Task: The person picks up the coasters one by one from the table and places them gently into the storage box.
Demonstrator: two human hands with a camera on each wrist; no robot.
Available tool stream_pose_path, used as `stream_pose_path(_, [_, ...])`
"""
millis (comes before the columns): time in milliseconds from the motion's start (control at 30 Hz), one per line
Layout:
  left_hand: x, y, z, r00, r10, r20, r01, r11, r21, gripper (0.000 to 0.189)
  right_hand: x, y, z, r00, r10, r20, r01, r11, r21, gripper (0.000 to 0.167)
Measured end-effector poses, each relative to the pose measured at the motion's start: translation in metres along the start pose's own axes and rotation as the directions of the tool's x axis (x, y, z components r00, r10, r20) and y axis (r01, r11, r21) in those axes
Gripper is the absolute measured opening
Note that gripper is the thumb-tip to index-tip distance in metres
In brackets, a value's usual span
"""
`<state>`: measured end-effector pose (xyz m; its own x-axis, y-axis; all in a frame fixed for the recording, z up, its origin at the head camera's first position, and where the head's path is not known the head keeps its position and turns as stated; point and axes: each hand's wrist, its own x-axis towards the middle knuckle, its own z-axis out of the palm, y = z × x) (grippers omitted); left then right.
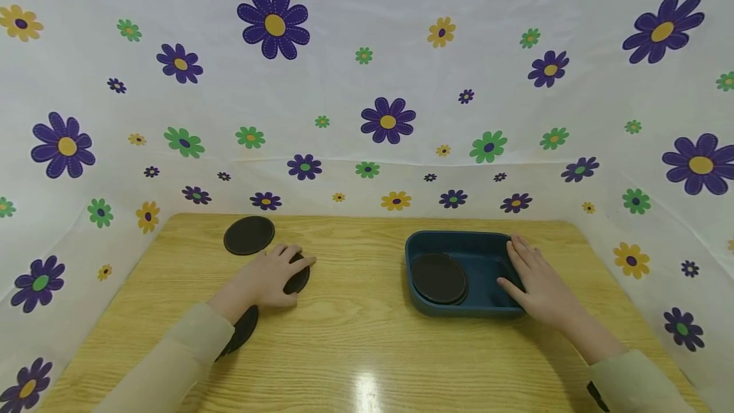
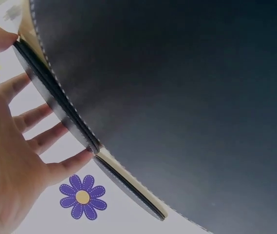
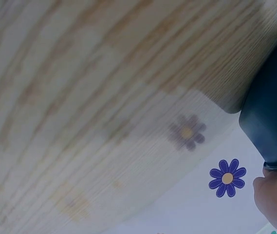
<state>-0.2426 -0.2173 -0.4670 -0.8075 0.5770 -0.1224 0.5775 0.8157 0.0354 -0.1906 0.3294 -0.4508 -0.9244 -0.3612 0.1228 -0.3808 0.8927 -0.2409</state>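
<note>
My left hand (image 1: 274, 278) is over a round black coaster (image 1: 297, 276) on the left of the table, its thumb at the near edge and fingers across the far side. In the left wrist view, thumb and fingertips grip the edge of this coaster (image 2: 55, 95), which appears side-on. My right hand (image 1: 541, 282) rests on the right end of a dark blue rectangular bin (image 1: 464, 312), fingers straight over the rim and thumb stretched over its inside. In the bin's left half lies a small stack of black coasters (image 1: 439, 278).
Another black coaster (image 1: 249, 235) lies at the back left of the wooden table (image 1: 355, 336). One more coaster (image 1: 245, 329) shows partly from under my left forearm. A stitched black disc (image 2: 177, 97) fills much of the left wrist view. Flower-patterned cloth (image 1: 344, 81) surrounds the table.
</note>
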Motion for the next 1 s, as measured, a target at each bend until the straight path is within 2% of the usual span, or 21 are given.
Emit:
stream_pose_path(400, [0.004,0.001,-0.006,1.0,-0.004,-0.019,0.004,1.0,0.015,0.075,0.001,-0.001,-0.001,1.0,0.003,0.005,-0.003,1.0,-0.002,0.084])
stream_pose_path(733, [0.005,-0.001,-0.008,0.999,-0.007,-0.042,0.01,0.998,0.068,0.074,-0.001,-0.002,0.0,0.999,-0.017,-0.031,0.017,1.0,-0.007,0.082])
stream_pose_path(1000, [0.007,0.002,-0.013,0.997,0.036,-0.068,-0.032,0.997,0.069,0.074,0.0,-0.001,0.0,1.0,-0.002,-0.008,0.002,1.0,0.002,0.083])
